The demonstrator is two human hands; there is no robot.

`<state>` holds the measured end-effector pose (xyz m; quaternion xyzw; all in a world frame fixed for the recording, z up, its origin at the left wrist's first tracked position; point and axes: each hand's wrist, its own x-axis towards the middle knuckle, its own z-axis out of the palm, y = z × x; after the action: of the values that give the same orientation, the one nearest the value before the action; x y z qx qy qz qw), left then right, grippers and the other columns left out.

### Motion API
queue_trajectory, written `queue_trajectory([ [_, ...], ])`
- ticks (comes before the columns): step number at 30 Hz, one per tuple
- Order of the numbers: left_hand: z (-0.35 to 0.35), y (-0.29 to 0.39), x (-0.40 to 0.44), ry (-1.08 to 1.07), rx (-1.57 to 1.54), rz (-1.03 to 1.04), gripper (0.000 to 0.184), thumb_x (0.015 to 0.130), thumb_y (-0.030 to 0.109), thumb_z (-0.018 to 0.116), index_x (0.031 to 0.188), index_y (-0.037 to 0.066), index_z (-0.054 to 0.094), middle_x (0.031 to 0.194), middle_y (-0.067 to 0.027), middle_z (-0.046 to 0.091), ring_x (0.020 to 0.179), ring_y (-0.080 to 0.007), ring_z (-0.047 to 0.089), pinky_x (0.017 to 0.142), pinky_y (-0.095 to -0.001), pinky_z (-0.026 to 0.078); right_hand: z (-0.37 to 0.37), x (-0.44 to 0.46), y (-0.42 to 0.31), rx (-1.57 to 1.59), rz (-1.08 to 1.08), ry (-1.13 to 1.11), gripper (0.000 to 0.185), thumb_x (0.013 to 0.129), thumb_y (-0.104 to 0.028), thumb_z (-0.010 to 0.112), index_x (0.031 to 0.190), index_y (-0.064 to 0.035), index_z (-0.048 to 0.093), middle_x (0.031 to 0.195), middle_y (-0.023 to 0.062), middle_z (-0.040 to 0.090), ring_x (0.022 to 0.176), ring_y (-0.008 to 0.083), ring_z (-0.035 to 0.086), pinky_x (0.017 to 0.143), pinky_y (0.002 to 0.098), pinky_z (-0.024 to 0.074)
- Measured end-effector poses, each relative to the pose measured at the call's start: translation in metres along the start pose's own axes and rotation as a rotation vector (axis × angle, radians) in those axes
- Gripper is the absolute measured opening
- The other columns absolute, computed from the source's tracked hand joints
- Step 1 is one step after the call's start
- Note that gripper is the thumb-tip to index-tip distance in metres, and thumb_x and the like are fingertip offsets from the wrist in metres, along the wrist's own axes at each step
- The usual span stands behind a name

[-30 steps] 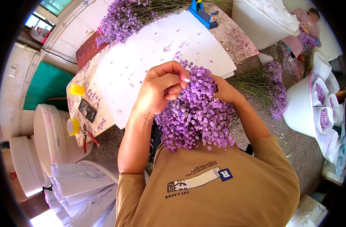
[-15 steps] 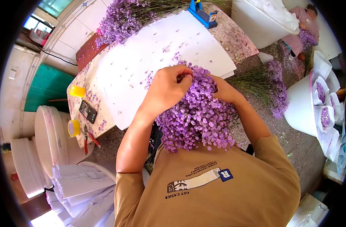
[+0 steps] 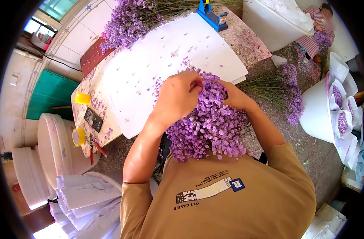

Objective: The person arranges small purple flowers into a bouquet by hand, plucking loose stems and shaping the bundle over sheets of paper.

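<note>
A dense bunch of small purple flowers rests against the brown shirt, above the table's near edge. My right hand holds the bunch from its right side, its fingers partly hidden among the blossoms. At the bunch's upper left, my left hand has its fingers curled and pressed together against the blossoms; what lies between the fingertips is hidden. Beyond both hands, white paper sheets lie on the table, dotted with loose petals.
More purple flowers and a blue tape dispenser sit at the back. Yellow tape, a phone and red-handled pliers are at left. White tubs stand around; a person sits at upper right.
My left hand has turned its back upward and moved from a raised pinch in to the blossoms, then slightly down. My right hand and the bunch have barely moved.
</note>
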<state>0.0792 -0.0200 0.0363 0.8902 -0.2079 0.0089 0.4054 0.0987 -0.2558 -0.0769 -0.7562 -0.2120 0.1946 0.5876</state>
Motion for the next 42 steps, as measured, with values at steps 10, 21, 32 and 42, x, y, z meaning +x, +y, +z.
queue_trajectory([
  [10, -0.022, -0.010, 0.003, -0.036, -1.279, -0.225, 0.015, 0.098, -0.002, 0.051, 0.111, 0.002, 0.053, 0.090, -0.0105, 0.059, 0.058, -0.0054, 0.034, 0.046, -0.0204, 0.025, 0.001, 0.001, 0.000, -0.060, -0.021, -0.016, 0.085, 0.073, -0.007, 0.074, 0.151, -0.0010, 0.040, 0.143, 0.0174, 0.056, 0.133, 0.0247, 0.052, 0.115, 0.0378, 0.0367],
  [21, -0.019, -0.010, 0.041, -0.284, -0.275, -0.060, 0.016, 0.089, 0.010, 0.067, 0.097, -0.003, 0.073, 0.077, -0.0015, 0.062, 0.076, -0.0111, 0.058, 0.071, -0.0280, 0.048, 0.002, 0.001, -0.001, -0.018, -0.013, -0.036, 0.086, 0.074, -0.017, 0.077, 0.151, -0.0020, 0.040, 0.142, 0.0163, 0.058, 0.130, 0.0235, 0.055, 0.113, 0.0377, 0.0383],
  [32, -0.039, -0.009, 0.025, -0.199, -1.193, -0.480, 0.008, 0.089, 0.009, 0.059, 0.089, 0.001, 0.060, 0.073, -0.0007, 0.050, 0.059, -0.0044, 0.032, 0.048, -0.0217, 0.021, 0.001, 0.000, 0.000, -0.078, -0.029, -0.011, 0.083, 0.072, -0.005, 0.072, 0.149, 0.0006, 0.041, 0.142, 0.0172, 0.058, 0.131, 0.0238, 0.054, 0.114, 0.0376, 0.0371],
  [42, -0.016, -0.032, 0.022, -0.101, -0.235, -0.121, 0.023, 0.085, 0.014, 0.072, 0.098, -0.005, 0.074, 0.084, -0.0109, 0.072, 0.076, -0.0150, 0.063, 0.070, -0.0299, 0.050, 0.003, 0.001, -0.004, -0.032, 0.016, -0.023, 0.084, 0.072, -0.010, 0.076, 0.148, 0.0013, 0.043, 0.142, 0.0154, 0.057, 0.131, 0.0220, 0.053, 0.114, 0.0377, 0.0369],
])
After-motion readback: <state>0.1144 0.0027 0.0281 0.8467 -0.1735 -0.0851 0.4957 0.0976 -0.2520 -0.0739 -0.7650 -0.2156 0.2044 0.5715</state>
